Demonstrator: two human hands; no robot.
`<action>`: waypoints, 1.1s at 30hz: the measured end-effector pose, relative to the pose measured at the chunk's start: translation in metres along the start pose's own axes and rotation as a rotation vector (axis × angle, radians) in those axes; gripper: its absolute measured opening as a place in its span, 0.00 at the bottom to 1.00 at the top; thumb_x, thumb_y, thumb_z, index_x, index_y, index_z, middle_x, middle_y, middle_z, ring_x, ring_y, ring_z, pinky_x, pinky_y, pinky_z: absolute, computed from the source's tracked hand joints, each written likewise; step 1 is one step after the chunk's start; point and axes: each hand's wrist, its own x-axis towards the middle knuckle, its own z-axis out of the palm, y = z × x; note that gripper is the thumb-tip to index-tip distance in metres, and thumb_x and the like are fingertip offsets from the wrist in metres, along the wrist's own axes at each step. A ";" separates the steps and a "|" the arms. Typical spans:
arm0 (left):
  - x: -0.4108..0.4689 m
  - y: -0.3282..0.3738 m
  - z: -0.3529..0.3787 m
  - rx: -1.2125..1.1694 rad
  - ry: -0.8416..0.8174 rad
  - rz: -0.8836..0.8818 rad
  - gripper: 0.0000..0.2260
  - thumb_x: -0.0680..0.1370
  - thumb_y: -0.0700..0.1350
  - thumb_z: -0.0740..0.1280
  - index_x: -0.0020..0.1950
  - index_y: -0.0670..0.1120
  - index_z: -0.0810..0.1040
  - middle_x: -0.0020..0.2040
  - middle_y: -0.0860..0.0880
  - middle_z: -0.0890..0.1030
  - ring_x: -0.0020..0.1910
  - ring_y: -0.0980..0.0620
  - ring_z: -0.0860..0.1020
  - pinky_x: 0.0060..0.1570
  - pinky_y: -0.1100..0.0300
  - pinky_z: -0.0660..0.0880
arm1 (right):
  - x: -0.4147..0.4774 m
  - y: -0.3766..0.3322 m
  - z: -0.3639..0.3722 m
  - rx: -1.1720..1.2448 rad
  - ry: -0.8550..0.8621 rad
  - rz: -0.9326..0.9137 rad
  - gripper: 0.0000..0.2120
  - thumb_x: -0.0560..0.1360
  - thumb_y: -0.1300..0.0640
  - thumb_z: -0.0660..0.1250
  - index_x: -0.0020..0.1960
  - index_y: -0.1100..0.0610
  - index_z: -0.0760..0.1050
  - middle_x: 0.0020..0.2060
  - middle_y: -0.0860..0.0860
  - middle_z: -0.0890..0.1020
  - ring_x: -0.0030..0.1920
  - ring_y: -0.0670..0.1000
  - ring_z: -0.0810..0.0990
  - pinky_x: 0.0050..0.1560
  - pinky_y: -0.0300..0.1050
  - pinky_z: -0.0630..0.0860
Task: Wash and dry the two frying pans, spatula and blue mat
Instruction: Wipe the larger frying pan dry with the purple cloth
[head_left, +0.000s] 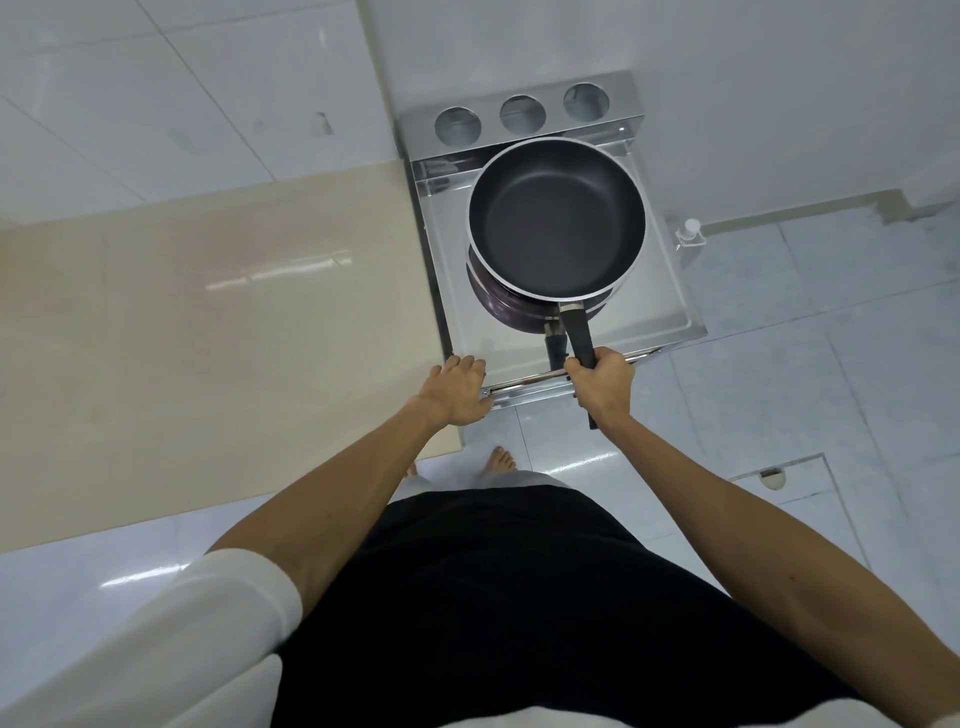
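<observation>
One wide counter (234, 312) fills the left of the view. Against its right end a steel drawer (662, 296) stands pulled out, with a panel (519, 111) of three round holes at its back. Both pans sit in the drawer, stacked: the top pan (556, 228) lies dark side up over the lower pan (498, 306), which shows only its purple flank and a short handle (553, 345).

The pans look rigid and fairly heavy for their size, with the weight well out from the grip, so the long handle is probably the right place to hold. The non-stick lining would scratch if dragged across the pan below. The right hand (602, 382) is clenched round the end of the top pan's handle. The left hand (460, 389) rests with relaxed fingers on the counter's corner, just beside the drawer's rail (524, 382).

A small bottle (690, 234) stands near the drawer's right wall. The spatula and mat are not in view.
</observation>
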 end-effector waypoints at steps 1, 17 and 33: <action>0.000 -0.001 0.000 0.003 -0.003 0.001 0.21 0.79 0.53 0.63 0.67 0.43 0.70 0.67 0.43 0.72 0.67 0.42 0.69 0.66 0.44 0.68 | 0.000 -0.001 0.000 -0.008 -0.002 0.001 0.09 0.78 0.54 0.71 0.47 0.60 0.80 0.39 0.55 0.83 0.38 0.56 0.84 0.44 0.56 0.85; -0.004 -0.003 -0.002 0.041 -0.029 0.012 0.23 0.79 0.55 0.62 0.69 0.43 0.69 0.68 0.42 0.72 0.67 0.41 0.68 0.66 0.44 0.67 | 0.006 0.003 -0.007 -0.052 -0.072 -0.005 0.12 0.78 0.52 0.71 0.54 0.61 0.78 0.43 0.56 0.84 0.39 0.55 0.84 0.44 0.51 0.85; -0.030 -0.014 -0.038 0.042 0.094 -0.054 0.35 0.81 0.63 0.49 0.80 0.42 0.53 0.81 0.42 0.55 0.80 0.37 0.49 0.77 0.41 0.49 | 0.002 -0.047 -0.009 -0.737 -0.057 -0.499 0.33 0.83 0.43 0.48 0.81 0.63 0.55 0.81 0.61 0.56 0.81 0.62 0.51 0.80 0.58 0.45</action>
